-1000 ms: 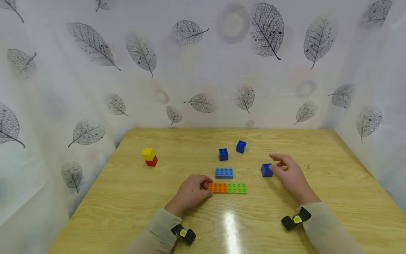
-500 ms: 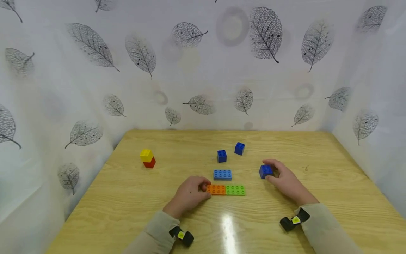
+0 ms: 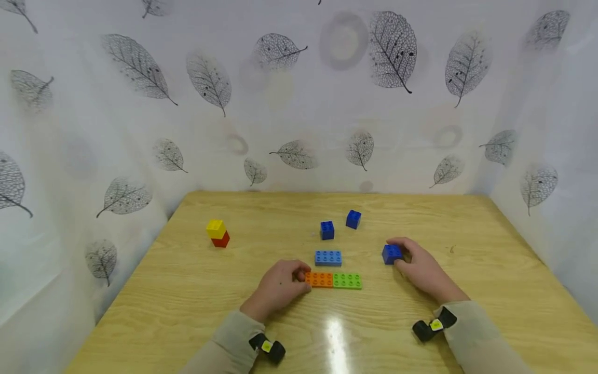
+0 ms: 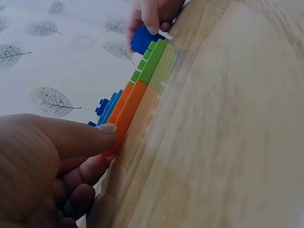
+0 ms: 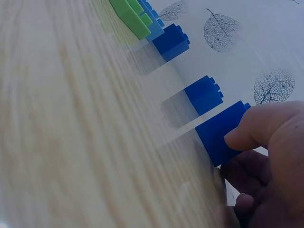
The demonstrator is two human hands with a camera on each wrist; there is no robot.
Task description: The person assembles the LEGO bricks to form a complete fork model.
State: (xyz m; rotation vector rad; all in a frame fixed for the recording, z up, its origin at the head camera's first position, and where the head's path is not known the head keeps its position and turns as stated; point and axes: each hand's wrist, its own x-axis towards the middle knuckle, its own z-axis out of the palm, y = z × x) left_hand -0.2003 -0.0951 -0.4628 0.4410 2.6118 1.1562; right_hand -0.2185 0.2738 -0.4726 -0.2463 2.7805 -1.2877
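Note:
My left hand [image 3: 283, 284] pinches the left end of an orange toy brick [image 3: 320, 280] between thumb and fingers. A green brick [image 3: 348, 281] lies end to end with it on the right, in one straight row. Over to the right, my right hand [image 3: 422, 267] holds a dark blue brick [image 3: 391, 254] on the table. In the right wrist view its thumb [image 5: 240, 137] presses on the near face of that brick, with the fingers partly hidden behind. A lighter blue brick [image 3: 328, 258] lies just behind the orange and green row.
Two more dark blue bricks, one nearer [image 3: 327, 230] and one farther [image 3: 353, 219], stand toward the back of the wooden table [image 3: 261, 218]. At the left, a yellow brick [image 3: 216, 228] sits on a red brick [image 3: 221, 239]. A leaf-patterned curtain [image 3: 299, 93] hangs behind.
The right hand's fingers have closed round the dark blue brick, which they were reaching over a second ago. The left hand keeps its pinch on the orange brick. The head view has tilted slightly.

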